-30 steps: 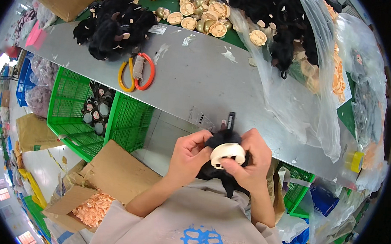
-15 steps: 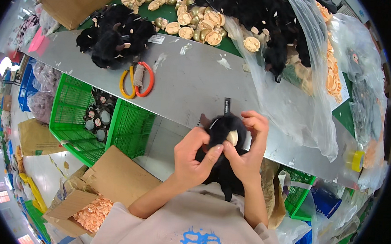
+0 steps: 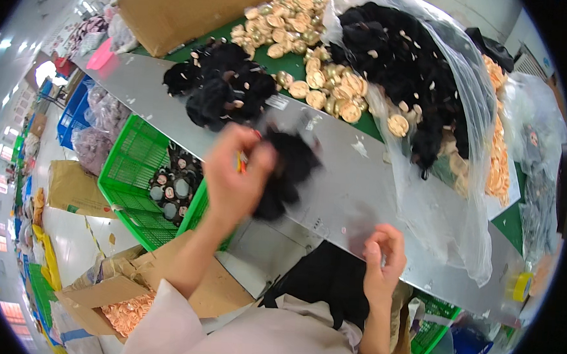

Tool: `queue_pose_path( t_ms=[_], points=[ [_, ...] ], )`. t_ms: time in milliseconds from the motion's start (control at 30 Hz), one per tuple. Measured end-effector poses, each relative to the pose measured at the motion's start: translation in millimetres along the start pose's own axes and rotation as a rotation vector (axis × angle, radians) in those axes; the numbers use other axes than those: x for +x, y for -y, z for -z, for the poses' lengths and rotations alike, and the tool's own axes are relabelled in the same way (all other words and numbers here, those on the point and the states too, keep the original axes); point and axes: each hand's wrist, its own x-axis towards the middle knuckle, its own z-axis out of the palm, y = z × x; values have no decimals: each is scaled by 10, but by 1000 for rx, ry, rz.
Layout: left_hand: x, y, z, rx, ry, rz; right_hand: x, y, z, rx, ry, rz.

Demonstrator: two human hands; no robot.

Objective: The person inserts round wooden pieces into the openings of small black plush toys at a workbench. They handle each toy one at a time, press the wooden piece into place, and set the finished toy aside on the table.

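Smeared by motion, my left hand (image 3: 235, 171) is over the front of the grey metal table, with its fingers closed at the side of a black plush toy (image 3: 287, 171). The toy is blurred too, and the exact grip is hard to see. My right hand (image 3: 384, 258) is apart from the toy, at the table's front edge. Its fingers are loosely curled and spread from the thumb, with nothing in them. Behind my left hand, bits of the scissors' red and yellow handles (image 3: 241, 161) show. A heap of black plush toys (image 3: 227, 86) lies just beyond.
Beige and gold round plastic pieces (image 3: 315, 81) lie on the green surface. A clear plastic bag (image 3: 437, 206) holds more black plush at the right. Below left are a green crate (image 3: 127, 187) and a cardboard box (image 3: 94, 292) of orange-beige pieces. Yellow tape (image 3: 521, 286) sits far right.
Both hands held the toy close to my body and pressed on its beige piece. My left hand has swung forward and left with the toy; my right hand has let go. The view has shifted.
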Motion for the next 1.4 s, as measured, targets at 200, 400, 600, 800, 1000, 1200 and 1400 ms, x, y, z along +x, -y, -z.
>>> queue_pose_path(
  t_ms=[200, 400, 600, 800, 1000, 1200, 1400],
  points=[
    [1209, 1071, 433, 796, -38, -299, -49, -140, 350, -83, -106, -72],
    [851, 1463, -31, 816, -1, -169, -168, -283, 616, -237, -232, -65],
    [597, 1191, -92, 888, -31, -214, -133, -309, 565, -420, -220, 73],
    [557, 870, -190, 760, 7, -266, -77, -359, 466, -586, -200, 224],
    [1011, 865, -725, 356, 164, -308, -56, -384, 432, -726, -241, 331],
    [1552, 1444, -1084, 908, 424, -88, -59, -392, 454, -766, -226, 359],
    [1646, 1628, -1211, 909, 528, -75, -44, -396, 441, -777, -242, 384]
  ],
)
